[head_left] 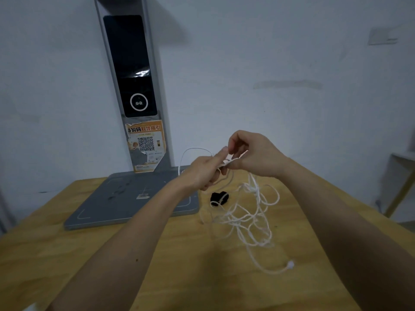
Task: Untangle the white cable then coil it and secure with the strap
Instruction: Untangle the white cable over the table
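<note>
Table: wooden, bare near the camera
White cable: tangled heap on the table, one plug end nearest, strands rising to both hands
Strap: black, beside the heap
Left hand: fingers curled on cable
Right hand: pinching cable
Grey stand: against the wall

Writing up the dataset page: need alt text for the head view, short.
Two bare hands, left hand and right hand, pinch part of a tangled white cable above a wooden table. The rest lies in loose loops on the table beside a small black strap, with a grey stand behind.
</note>
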